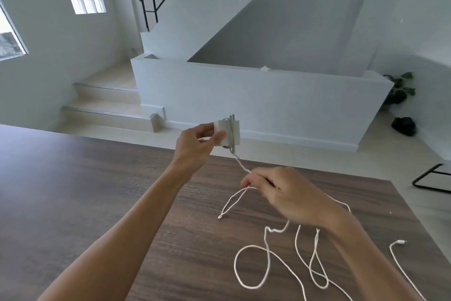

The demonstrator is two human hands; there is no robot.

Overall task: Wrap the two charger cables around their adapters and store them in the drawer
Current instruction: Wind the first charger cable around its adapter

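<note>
The left hand (197, 142) grips the adapter (228, 133) up and left of the right hand (280, 193), whose fingers pinch the cable (242, 166) running taut between them.

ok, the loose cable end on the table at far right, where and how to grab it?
Pinch the cable end just behind its thicker connector tip, coming from above. It lies flat on the table, apart from the loops, with bare wood around it. The right hand is nearer; the left hand holds the adapter.
</note>
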